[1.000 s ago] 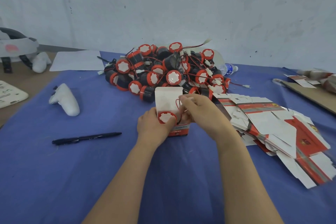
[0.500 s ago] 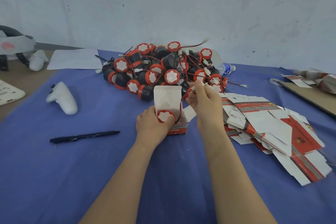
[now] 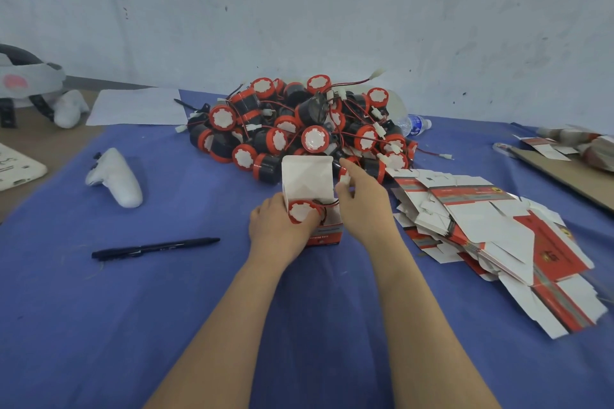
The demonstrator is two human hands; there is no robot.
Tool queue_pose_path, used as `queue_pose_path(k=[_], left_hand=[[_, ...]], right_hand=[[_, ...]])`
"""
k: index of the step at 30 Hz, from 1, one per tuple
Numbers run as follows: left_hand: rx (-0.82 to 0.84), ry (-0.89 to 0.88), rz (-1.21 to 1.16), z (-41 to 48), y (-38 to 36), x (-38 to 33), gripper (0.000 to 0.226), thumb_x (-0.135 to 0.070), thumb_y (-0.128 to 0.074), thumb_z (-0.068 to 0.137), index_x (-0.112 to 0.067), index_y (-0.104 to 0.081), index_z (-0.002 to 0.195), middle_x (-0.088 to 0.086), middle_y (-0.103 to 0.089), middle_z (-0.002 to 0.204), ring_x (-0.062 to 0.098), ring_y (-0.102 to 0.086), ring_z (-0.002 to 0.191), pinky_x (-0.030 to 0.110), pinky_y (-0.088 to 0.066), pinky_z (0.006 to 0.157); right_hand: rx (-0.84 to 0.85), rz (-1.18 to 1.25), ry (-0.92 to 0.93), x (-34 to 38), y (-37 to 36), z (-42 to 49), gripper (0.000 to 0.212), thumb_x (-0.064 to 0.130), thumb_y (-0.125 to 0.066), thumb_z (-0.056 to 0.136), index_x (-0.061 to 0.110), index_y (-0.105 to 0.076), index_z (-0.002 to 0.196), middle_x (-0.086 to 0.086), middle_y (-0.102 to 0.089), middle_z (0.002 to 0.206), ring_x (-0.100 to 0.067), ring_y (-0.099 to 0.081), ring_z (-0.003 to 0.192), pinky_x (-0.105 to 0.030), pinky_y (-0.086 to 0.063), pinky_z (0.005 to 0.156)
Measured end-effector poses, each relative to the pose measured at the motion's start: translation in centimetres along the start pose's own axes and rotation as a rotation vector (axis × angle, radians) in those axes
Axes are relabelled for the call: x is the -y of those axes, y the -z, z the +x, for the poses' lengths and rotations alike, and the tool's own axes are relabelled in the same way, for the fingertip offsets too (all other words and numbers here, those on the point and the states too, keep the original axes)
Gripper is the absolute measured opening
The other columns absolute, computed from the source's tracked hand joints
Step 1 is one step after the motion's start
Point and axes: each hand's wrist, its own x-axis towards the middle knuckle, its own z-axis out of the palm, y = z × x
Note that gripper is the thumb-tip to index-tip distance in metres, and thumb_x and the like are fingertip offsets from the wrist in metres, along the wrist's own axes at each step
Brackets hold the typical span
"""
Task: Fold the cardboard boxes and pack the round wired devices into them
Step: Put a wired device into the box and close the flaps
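Observation:
A small red and white cardboard box [image 3: 327,236] stands on the blue cloth with its white lid flap [image 3: 307,174] up. A round device [image 3: 300,211] with a red rim and white face sits in its open top. My left hand [image 3: 279,229] grips the box and presses on the device. My right hand [image 3: 362,202] pinches the device's white wire connector [image 3: 344,180] just right of the flap. Behind lies a heap of round wired devices [image 3: 299,129]. A stack of flat unfolded boxes [image 3: 491,242] lies to the right.
A black pen [image 3: 154,247] lies left of my arm, a white controller [image 3: 116,178] farther left. A white sheet [image 3: 138,106], a headset [image 3: 26,80] and a plastic bottle [image 3: 415,124] sit near the wall. A brown board [image 3: 564,173] with more boxes is far right.
My right hand lifted the wire up beside the flap, then came back down toward the box with the connector pinched. My left hand has stayed on the box and device.

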Motion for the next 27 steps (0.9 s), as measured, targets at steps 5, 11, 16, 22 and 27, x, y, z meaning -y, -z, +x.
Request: queue_pose_path(k=[5,11,16,22,27], left_hand=[[0.0,-0.01,0.024,0.0,0.0,0.0,0.045,-0.044,-0.062,0.083,-0.016,-0.057,0.117,0.005,-0.061,0.115,0.026,-0.052,0.113,0.044,-0.044,0.097],[-0.007,-0.018,0.018,-0.1,0.0,-0.1,0.045,-0.043,-0.062,0.082,-0.016,-0.058,0.118,0.004,-0.061,0.115,0.024,-0.052,0.113,0.043,-0.044,0.098],[-0.009,-0.022,0.024,0.0,-0.1,0.0,0.043,-0.044,-0.061,0.082,-0.016,-0.059,0.115,0.004,-0.061,0.113,0.024,-0.052,0.112,0.042,-0.043,0.098],[-0.037,-0.003,-0.007,-0.1,-0.2,-0.1,0.047,-0.042,-0.061,0.082,-0.014,-0.056,0.12,0.005,-0.06,0.116,0.025,-0.051,0.113,0.044,-0.045,0.097],[-0.055,0.0,-0.025,-0.2,-0.1,0.0,0.046,-0.039,-0.063,0.083,-0.013,-0.055,0.12,0.006,-0.06,0.117,0.025,-0.051,0.113,0.044,-0.045,0.097]], right_hand=[[0.023,-0.103,0.03,-0.1,-0.4,-0.3,0.031,0.012,-0.05,0.096,0.012,-0.041,0.126,-0.009,-0.062,0.097,-0.025,-0.059,0.085,-0.043,-0.052,0.074],[0.118,-0.272,0.1,-0.4,-0.4,-0.1,0.025,0.011,-0.052,0.094,0.017,-0.057,0.118,-0.002,-0.054,0.111,-0.016,-0.051,0.089,-0.027,-0.043,0.072],[0.113,-0.353,0.078,-0.5,-0.7,0.1,0.019,0.019,-0.054,0.096,0.019,-0.063,0.113,-0.002,-0.061,0.115,-0.02,-0.056,0.102,-0.034,-0.05,0.082],[0.042,-0.36,0.118,-0.6,-1.4,-0.3,0.017,0.019,-0.051,0.097,0.02,-0.063,0.109,-0.002,-0.065,0.108,-0.021,-0.051,0.104,-0.033,-0.046,0.078],[0.103,-0.331,0.096,-0.7,-1.1,-0.2,0.02,0.02,-0.05,0.097,0.021,-0.066,0.11,0.0,-0.067,0.107,-0.017,-0.052,0.105,-0.033,-0.048,0.081]])
